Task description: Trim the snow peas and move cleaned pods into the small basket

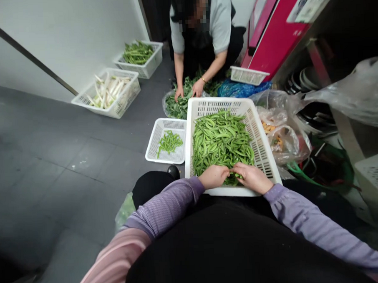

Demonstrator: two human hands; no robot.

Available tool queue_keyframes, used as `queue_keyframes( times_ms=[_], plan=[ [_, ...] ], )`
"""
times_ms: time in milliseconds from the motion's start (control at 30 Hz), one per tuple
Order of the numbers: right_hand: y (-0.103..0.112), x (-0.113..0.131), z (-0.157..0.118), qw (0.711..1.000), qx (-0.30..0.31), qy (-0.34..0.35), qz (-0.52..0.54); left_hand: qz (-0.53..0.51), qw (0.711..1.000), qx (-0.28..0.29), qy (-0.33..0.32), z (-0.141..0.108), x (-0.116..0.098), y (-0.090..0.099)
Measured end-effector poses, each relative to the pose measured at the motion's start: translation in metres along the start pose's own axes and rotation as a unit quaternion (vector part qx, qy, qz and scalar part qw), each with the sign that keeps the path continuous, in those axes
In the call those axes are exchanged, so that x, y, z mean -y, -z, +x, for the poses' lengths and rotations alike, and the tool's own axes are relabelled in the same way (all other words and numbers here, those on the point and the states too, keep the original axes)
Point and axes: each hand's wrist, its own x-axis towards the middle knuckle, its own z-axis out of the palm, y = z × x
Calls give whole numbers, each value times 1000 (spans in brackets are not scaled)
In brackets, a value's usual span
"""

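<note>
My left hand (214, 176) and my right hand (252, 178) meet over the near side of a large white plastic basket (265, 148). A heap of green pea pods (222, 138) fills much of it. Both hands are closed, fingertips almost touching. A pod (240, 176) shows at my right fingers, and the left fingertips pinch at its end; the fingers hide most of it. Left of the large basket stands a smaller white basket (151, 148) with a small pile of pods (169, 142) in it.
Opposite me a person's hands (198, 87) work in leafy greens (179, 104). White baskets of pale stalks (110, 91) and green stems (138, 53) stand along the wall. Plastic bags (282, 133) lie close on the right, near a pink cabinet (278, 33).
</note>
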Motion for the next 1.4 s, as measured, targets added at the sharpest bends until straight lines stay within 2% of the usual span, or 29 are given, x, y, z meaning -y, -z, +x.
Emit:
queue_keyframes(
  times_ms=[100, 200, 300, 367, 467, 567, 667, 767, 833, 900, 967, 1033, 1100, 1133, 1200, 1233, 1300, 1333, 1367, 1400],
  plan=[
    [4, 2, 3, 999, -8, 1, 31, -15, 1000, -17, -15, -2, 2, 0],
    [6, 5, 5, 992, -47, -16, 120, -55, 997, -44, -28, -3, 2, 0],
    [9, 13, 6, 965, -119, -53, 228, -109, 991, -72, -12, -3, 0, 1],
    [11, 21, 6, 942, -171, -90, 276, -77, 994, -71, 19, -3, 1, 2],
    [20, 26, 5, 884, -239, -187, 356, 49, 994, 6, 96, -5, 9, 0],
    [31, 23, 3, 800, -249, -270, 474, 91, 983, 71, 141, -8, 18, -2],
    [35, 17, 0, 742, -219, -270, 573, 35, 994, 39, 100, -8, 17, 0],
    [29, 18, -2, 715, -159, -272, 624, -111, 993, 27, 41, -5, 6, 7],
    [23, 20, -3, 713, -127, -275, 633, -172, 982, 75, 33, -4, -1, 13],
    [19, 18, -5, 744, -115, -279, 596, -149, 983, 100, 30, -4, -6, 17],
    [19, 13, -7, 822, -135, -278, 479, -54, 995, 86, 15, -5, -6, 20],
    [23, 7, -5, 913, -140, -225, 311, 55, 996, 75, -6, -6, -5, 20],
    [27, 2, 0, 973, -77, -117, 181, 119, 989, 82, -27, -6, -3, 19],
    [29, 0, 4, 987, -26, -64, 148, 130, 987, 82, -36, -6, -3, 18],
    [30, 0, 15, 989, 51, -6, 140, 123, 990, 57, -48, -6, -4, 16],
    [31, 1, 21, 985, 56, -10, 164, 109, 993, 28, -45, -6, -4, 15],
    [29, 7, 31, 962, 18, -71, 263, 67, 996, -50, -28, -5, -6, 16],
    [28, 11, 34, 934, -5, -119, 337, 46, 995, -90, -16, -5, -7, 16],
    [27, 14, 36, 890, -26, -173, 422, 31, 992, -125, -4, -5, -7, 17],
    [26, 16, 36, 833, -44, -225, 504, 24, 989, -147, 7, -5, -7, 17]
  ],
)
